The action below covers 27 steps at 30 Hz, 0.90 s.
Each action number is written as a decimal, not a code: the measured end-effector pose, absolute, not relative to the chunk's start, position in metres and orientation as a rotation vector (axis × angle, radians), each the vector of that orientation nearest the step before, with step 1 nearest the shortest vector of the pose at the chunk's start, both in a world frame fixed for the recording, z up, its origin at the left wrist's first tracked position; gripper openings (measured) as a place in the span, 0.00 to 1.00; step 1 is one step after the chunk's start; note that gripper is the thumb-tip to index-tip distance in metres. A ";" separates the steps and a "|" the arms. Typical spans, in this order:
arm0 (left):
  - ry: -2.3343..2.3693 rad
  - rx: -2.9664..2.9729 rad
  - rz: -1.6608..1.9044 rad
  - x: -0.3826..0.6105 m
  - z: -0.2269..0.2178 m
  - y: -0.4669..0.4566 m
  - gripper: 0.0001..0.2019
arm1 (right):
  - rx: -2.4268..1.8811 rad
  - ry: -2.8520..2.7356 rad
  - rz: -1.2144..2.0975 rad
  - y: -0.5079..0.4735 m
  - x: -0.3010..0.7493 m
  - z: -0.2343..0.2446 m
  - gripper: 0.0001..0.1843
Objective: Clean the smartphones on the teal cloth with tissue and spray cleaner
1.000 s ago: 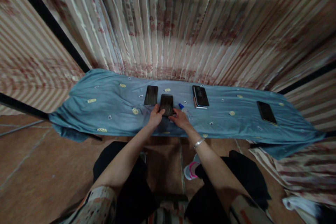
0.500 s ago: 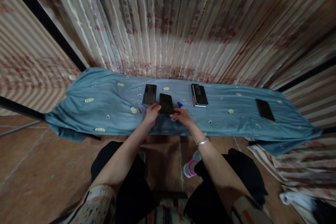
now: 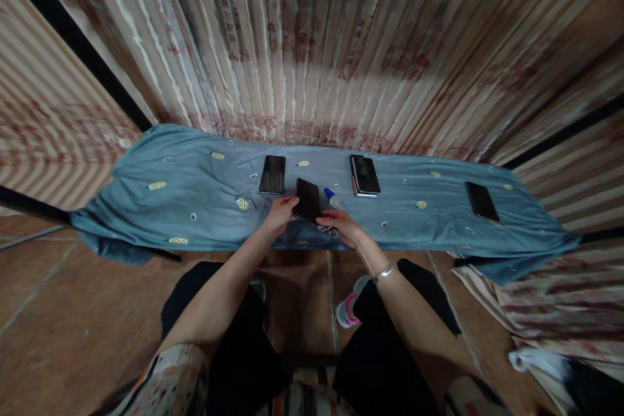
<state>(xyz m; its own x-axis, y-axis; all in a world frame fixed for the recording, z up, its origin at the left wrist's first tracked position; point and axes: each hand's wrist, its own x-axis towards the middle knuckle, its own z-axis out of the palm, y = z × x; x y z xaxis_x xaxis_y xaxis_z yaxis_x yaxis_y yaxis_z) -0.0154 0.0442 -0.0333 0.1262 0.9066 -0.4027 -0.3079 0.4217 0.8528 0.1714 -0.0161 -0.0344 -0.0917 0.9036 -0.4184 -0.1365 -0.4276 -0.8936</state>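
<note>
At the near edge of the desk (image 3: 195, 208), about midway along: dark phone (image 3: 308, 200), tilted, near end raised off the blue cloth (image 3: 429, 221). Left fingers (image 3: 287, 205) curled shut on its near left corner. Right fingers (image 3: 329, 216) closed on its near right corner, with something small and pale under them that I cannot identify.

My judgement: hold by the edges only, pads off the glass, both corners carried evenly, clear of the blue-capped bottle (image 3: 332, 195) just beside it.

Phone: slim black slab, glossy face, no case that I can see.

Lying flat on the cloth: phone 2 (image 3: 273, 174) near, back left; phone 3 (image 3: 364, 175) back right; phone 4 (image 3: 481, 201) well apart, toward the right end.
</note>
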 end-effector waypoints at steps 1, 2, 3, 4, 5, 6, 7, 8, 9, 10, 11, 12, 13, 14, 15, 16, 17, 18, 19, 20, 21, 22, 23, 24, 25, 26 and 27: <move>1.092 0.692 0.995 -0.016 -0.033 0.044 0.11 | -1.351 -0.883 1.655 -0.017 0.172 -0.032 0.21; 1.083 0.702 0.997 -0.016 -0.032 0.044 0.11 | -1.338 -0.876 1.669 -0.019 0.173 -0.031 0.21; 1.073 0.714 0.998 -0.016 -0.031 0.044 0.11 | -1.327 -0.873 1.683 -0.020 0.173 -0.029 0.21; 1.063 0.727 0.998 -0.016 -0.030 0.043 0.10 | -1.317 -0.872 1.701 -0.022 0.173 -0.028 0.22; 1.054 0.741 0.997 -0.016 -0.029 0.042 0.10 | -1.307 -0.873 1.718 -0.024 0.173 -0.028 0.22; 1.049 0.755 0.997 -0.015 -0.029 0.041 0.09 | -1.295 -0.877 1.732 -0.026 0.173 -0.028 0.23; 1.046 0.768 1.000 -0.015 -0.028 0.040 0.08 | -1.283 -0.885 1.740 -0.028 0.173 -0.029 0.24; 1.048 0.780 1.006 -0.015 -0.027 0.039 0.07 | -1.275 -0.896 1.738 -0.029 0.172 -0.030 0.24; 1.053 0.790 1.014 -0.015 -0.027 0.038 0.06 | -1.272 -0.911 1.725 -0.030 0.172 -0.033 0.25; 1.058 0.799 1.024 -0.014 -0.027 0.038 0.05 | -1.277 -0.930 1.703 -0.031 0.171 -0.036 0.25; 1.064 0.809 1.033 -0.014 -0.026 0.038 0.05 | -1.291 -0.951 1.671 -0.032 0.170 -0.039 0.26; 1.070 0.818 1.039 -0.015 -0.026 0.037 0.04 | -1.313 -0.970 1.634 -0.032 0.168 -0.042 0.26; 1.074 0.826 1.043 -0.015 -0.027 0.038 0.04 | -1.337 -0.986 1.596 -0.032 0.167 -0.044 0.26; 1.076 0.841 1.047 -0.015 -0.027 0.038 0.04 | -1.361 -1.001 1.560 -0.032 0.165 -0.047 0.27; 1.077 0.863 1.051 -0.016 -0.027 0.038 0.05 | -1.382 -1.014 1.529 -0.031 0.164 -0.048 0.27; 1.077 0.887 1.054 -0.016 -0.027 0.038 0.06 | -1.399 -1.026 1.501 -0.031 0.163 -0.050 0.27; 1.073 0.914 1.056 -0.017 -0.026 0.038 0.07 | -1.411 -1.040 1.477 -0.030 0.162 -0.051 0.27; 1.065 0.943 1.057 -0.017 -0.025 0.038 0.08 | -1.420 -1.055 1.458 -0.030 0.161 -0.051 0.27; 1.055 0.971 1.056 -0.017 -0.024 0.037 0.09 | -1.426 -1.068 1.440 -0.031 0.161 -0.052 0.27; 1.042 0.993 1.051 -0.017 -0.022 0.037 0.08 | -1.433 -1.079 1.417 -0.031 0.161 -0.053 0.27; 1.030 1.008 1.045 -0.017 -0.019 0.036 0.08 | -1.440 -1.093 1.389 -0.031 0.161 -0.053 0.26; 1.022 1.023 1.043 -0.016 -0.016 0.035 0.08 | -1.448 -1.110 1.350 -0.031 0.161 -0.054 0.26; 1.016 1.033 1.042 -0.016 -0.013 0.034 0.08 | -1.456 -1.127 1.305 -0.031 0.161 -0.054 0.26; 1.017 1.037 1.045 -0.016 -0.010 0.033 0.08 | -1.462 -1.145 1.260 -0.031 0.161 -0.054 0.26; 1.019 1.043 1.047 -0.015 -0.008 0.032 0.09 | -1.465 -1.161 1.221 -0.032 0.161 -0.054 0.26; 1.023 1.056 1.047 -0.015 -0.005 0.031 0.10 | -1.466 -1.176 1.192 -0.032 0.161 -0.054 0.25; 1.030 1.076 1.045 -0.014 -0.004 0.030 0.11 | -1.466 -1.190 1.172 -0.032 0.161 -0.053 0.24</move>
<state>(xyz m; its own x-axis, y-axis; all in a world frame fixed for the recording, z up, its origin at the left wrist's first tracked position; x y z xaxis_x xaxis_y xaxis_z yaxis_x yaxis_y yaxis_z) -0.0143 0.0303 -0.0035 0.1895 0.9738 -0.1255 -0.1392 0.1531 0.9784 0.1611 -0.0320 -0.0530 0.0924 0.9868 -0.1327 0.1482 -0.1454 -0.9782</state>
